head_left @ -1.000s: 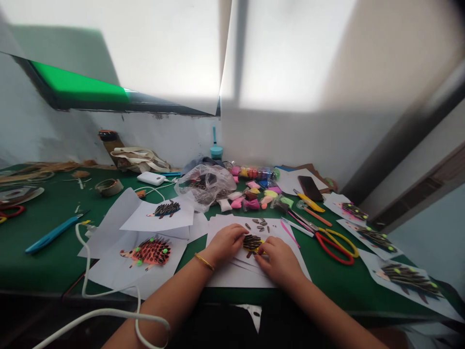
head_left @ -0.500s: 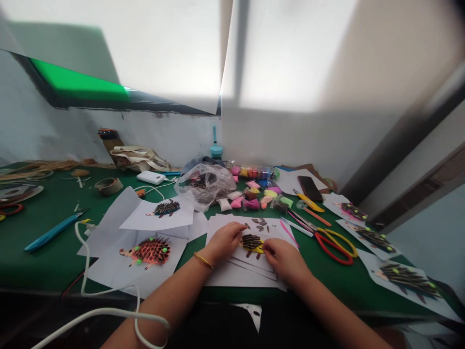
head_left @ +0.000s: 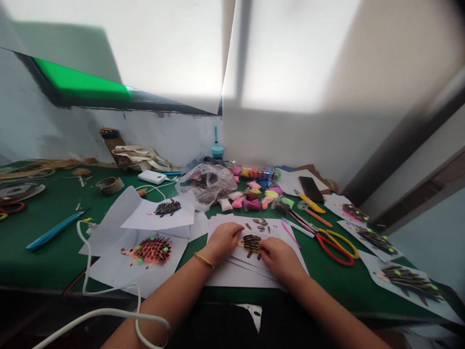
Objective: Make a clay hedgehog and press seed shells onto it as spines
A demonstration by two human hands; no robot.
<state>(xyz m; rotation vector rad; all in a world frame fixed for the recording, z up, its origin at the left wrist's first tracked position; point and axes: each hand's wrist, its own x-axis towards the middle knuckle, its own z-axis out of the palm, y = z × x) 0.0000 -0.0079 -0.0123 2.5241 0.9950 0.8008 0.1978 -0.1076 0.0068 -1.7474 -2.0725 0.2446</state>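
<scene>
A small yellow clay hedgehog (head_left: pixel 251 243) studded with dark seeds lies on a stack of white paper (head_left: pixel 232 271) at the table's near edge. My left hand (head_left: pixel 222 240), a gold bangle on its wrist, rests with curled fingers against the hedgehog's left side. My right hand (head_left: pixel 279 259) has its fingers pinched together at the figure's right side; what they hold is too small to name. A few loose seeds (head_left: pixel 260 225) lie on the paper just beyond the figure.
On the green table (head_left: pixel 43 261) lie an orange hedgehog (head_left: pixel 148 249) and a dark one (head_left: pixel 165 208) on paper, red-and-yellow scissors (head_left: pixel 334 244), clay pieces (head_left: pixel 254 196), a plastic bag (head_left: pixel 205 185), a phone (head_left: pixel 310 188), a blue tool (head_left: pixel 51 233), a white cable (head_left: pixel 109 310) and more hedgehogs (head_left: pixel 407 279) at right.
The view has shifted slightly. My right hand has slid a little up and left along the hedgehog's right side; my left hand stays against its left side.
</scene>
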